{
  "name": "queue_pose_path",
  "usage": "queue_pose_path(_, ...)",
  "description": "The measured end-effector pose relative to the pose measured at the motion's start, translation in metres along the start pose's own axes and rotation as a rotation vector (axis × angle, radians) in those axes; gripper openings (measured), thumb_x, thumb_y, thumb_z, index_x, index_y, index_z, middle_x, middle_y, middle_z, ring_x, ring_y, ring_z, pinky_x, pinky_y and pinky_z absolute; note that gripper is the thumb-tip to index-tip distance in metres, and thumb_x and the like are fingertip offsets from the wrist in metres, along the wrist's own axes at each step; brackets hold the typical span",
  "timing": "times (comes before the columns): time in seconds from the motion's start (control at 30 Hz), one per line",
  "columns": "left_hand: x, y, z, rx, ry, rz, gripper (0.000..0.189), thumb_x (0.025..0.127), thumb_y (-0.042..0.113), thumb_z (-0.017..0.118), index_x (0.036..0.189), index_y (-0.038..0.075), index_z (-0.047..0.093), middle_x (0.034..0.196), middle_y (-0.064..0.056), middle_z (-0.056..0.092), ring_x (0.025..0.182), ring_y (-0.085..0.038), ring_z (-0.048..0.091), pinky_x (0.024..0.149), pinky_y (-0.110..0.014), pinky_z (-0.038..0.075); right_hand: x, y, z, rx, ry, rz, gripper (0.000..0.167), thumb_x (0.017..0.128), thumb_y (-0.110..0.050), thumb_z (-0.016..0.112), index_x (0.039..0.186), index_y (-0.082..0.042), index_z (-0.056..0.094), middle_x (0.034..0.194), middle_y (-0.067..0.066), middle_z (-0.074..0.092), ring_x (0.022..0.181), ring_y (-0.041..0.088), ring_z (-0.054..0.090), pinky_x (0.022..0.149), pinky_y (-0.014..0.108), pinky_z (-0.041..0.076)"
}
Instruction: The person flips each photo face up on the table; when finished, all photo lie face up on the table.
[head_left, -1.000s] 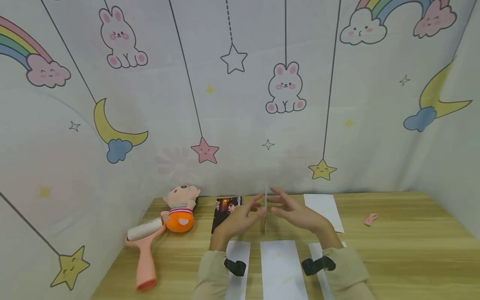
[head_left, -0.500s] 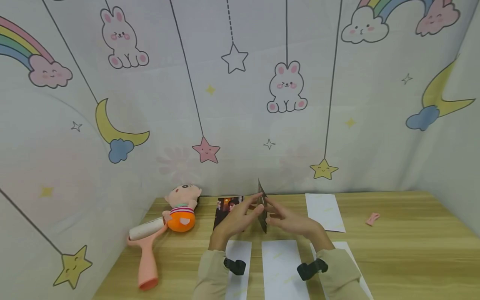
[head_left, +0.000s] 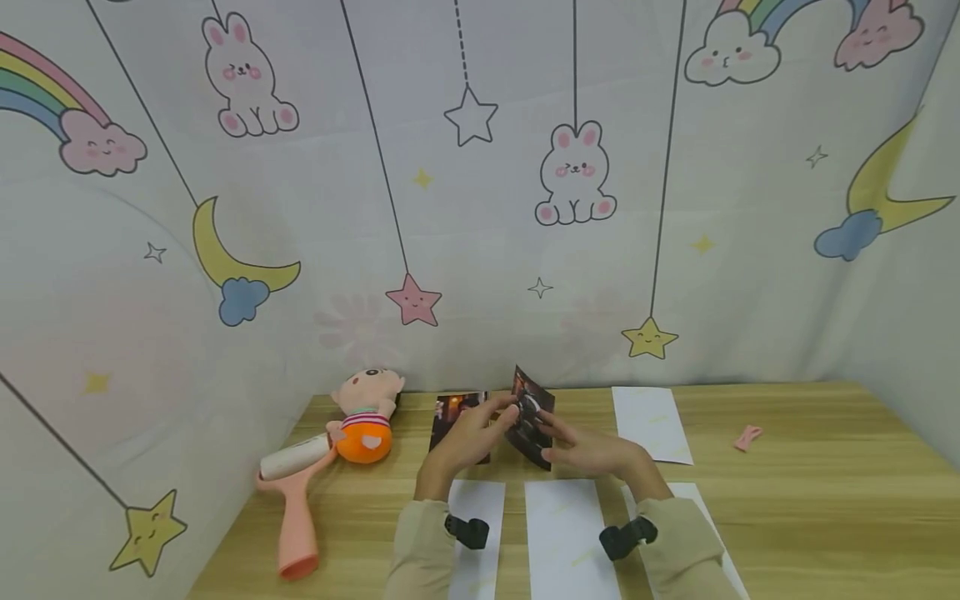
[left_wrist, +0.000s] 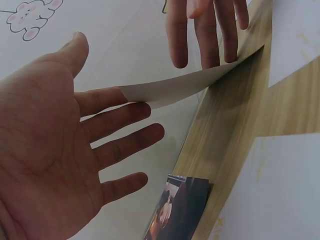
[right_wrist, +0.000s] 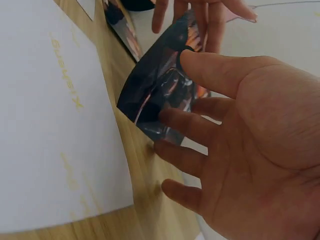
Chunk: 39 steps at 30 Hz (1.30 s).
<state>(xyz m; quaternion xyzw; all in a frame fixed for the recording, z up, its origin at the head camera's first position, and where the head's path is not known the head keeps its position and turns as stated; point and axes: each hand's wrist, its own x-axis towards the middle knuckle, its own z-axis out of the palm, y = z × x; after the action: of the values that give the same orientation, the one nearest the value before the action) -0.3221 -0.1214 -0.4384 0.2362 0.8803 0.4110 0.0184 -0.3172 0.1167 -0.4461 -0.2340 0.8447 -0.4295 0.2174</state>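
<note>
A glossy photo print point(head_left: 531, 421) stands tilted between the two hands, its dark printed face towards the right hand. Its white back point(left_wrist: 175, 90) shows in the left wrist view. My left hand point(head_left: 468, 437) pinches one edge of it between index and middle fingers, with the thumb raised apart. My right hand point(head_left: 588, 450) has its fingers spread; thumb and fingertips lie against or close to the printed side point(right_wrist: 165, 85). Behind the left hand, a second photo point(head_left: 446, 412) rests on the table.
Several white sheets, including a middle one point(head_left: 566, 533) and a back one point(head_left: 652, 425), lie on the wooden table point(head_left: 825, 500). A pink-handled lint roller point(head_left: 296, 508) and a plush toy point(head_left: 365, 421) are at left. A small pink bow point(head_left: 747, 437) lies right.
The photo has turned from edge-on to tilted, so its printed face shows in the head view. The right hand has shifted slightly left and lower; the left hand stays nearly in place.
</note>
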Motion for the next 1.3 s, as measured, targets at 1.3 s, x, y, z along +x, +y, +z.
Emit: queue_pose_path(1.3,0.004,0.001,0.030,0.407,-0.122,-0.042,0.059,0.091,0.036,0.072,0.137,0.003,0.059,0.133,-0.014,0.063,0.125,-0.033,0.056,0.103,-0.050,0.044,-0.021,0.010,-0.024,-0.092,0.023,0.001,0.067,0.098,-0.023,0.063,0.150,0.008,0.034,0.152,0.031,0.036,0.142,0.049,0.031,0.112,0.061,0.027)
